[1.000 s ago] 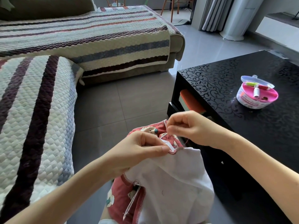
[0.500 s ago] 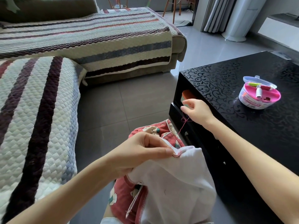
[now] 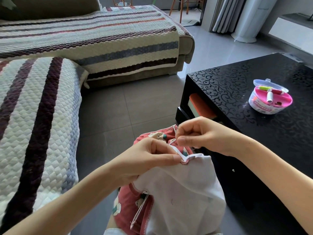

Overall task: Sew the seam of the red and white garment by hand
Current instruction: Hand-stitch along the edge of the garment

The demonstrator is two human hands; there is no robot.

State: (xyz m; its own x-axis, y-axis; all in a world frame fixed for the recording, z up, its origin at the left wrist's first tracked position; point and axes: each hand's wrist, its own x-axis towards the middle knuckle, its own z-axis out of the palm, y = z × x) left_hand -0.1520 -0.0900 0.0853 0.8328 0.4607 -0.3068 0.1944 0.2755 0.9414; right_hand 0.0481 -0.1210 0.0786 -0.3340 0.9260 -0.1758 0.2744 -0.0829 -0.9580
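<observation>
A red and white garment (image 3: 179, 192) is held over the person's lap, just off the left edge of a black surface (image 3: 237, 82). The left hand (image 3: 149, 160) pinches its folded seam (image 3: 185, 161). Just beyond, the right hand (image 3: 199, 134) curls thumb to forefinger, probably on a needle too fine to see. A careless push could prick the pinching thumb, and a loosened pinch would let the fold slip.

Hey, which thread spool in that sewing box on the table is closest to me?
The white spool, lying in the middle of the pink tray. The green spool and red spool sit behind it, farther from you.
</observation>
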